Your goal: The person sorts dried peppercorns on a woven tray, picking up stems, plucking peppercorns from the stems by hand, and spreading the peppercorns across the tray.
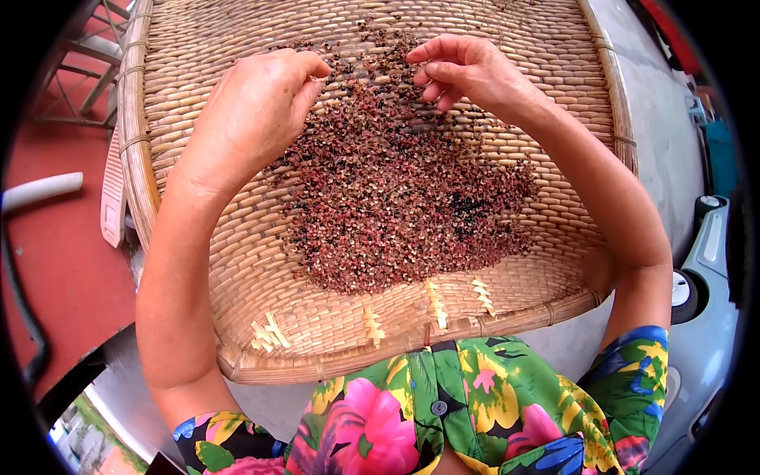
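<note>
A wide woven bamboo tray (237,269) lies in front of me with a heap of dried reddish husks and black seeds, which look like Sichuan peppercorns (396,206), across its middle. Above the heap's upper left edge is my left hand (265,107), thumb and forefinger pinched together; whatever sits between them is too small to make out. My right hand (471,75) hovers over the thinly scattered peppercorns at the upper right. Its fingers are loosely bent and apart, and nothing shows in them.
Pale woven repair strips (434,305) mark the tray's near side, inside its bound rim (135,134). To the left are a metal frame (99,75) and a white pipe (43,191) over a red floor. A light-blue wheeled object (708,269) stands at the right.
</note>
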Tool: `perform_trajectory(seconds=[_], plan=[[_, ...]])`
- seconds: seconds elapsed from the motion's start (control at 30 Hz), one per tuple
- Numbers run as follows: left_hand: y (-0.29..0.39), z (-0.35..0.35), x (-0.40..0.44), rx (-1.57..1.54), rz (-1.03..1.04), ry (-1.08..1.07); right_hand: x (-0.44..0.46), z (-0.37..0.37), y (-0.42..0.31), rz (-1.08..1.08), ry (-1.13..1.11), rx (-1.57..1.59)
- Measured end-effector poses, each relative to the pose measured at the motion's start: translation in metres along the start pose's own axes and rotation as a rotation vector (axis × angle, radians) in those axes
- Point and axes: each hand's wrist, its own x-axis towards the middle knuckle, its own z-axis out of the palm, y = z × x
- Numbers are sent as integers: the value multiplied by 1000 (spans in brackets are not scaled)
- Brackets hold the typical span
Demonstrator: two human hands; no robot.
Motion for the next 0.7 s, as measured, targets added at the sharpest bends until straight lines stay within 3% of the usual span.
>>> perform_trajectory(seconds=[0.27, 0.33, 0.4, 0.47, 0.5, 0.6, 0.7], plan=[[-2, -1, 1, -44, 2, -38, -2, -8, -1, -96, 185, -363], [-3, 0, -1, -40, -10, -64, -12, -1, -6, -314, 19, -689], [-2, 2, -3, -16, -16, -77, -21, 24, -8, -360, -309, -685], [-2, 4, -2, -20, 0, -85, -23, 46, 0, -400, -484, -501], [-2, 3, -2, -4, 3, -93, -18, 50, 3, -428, -424, -506], [-1, 4, -2, -34, 2, -72, 0, 34, 3, -148, -130, -221], [-4, 5, -3, -14, -4, -118, 3, 12, 6, -196, 24, -261]])
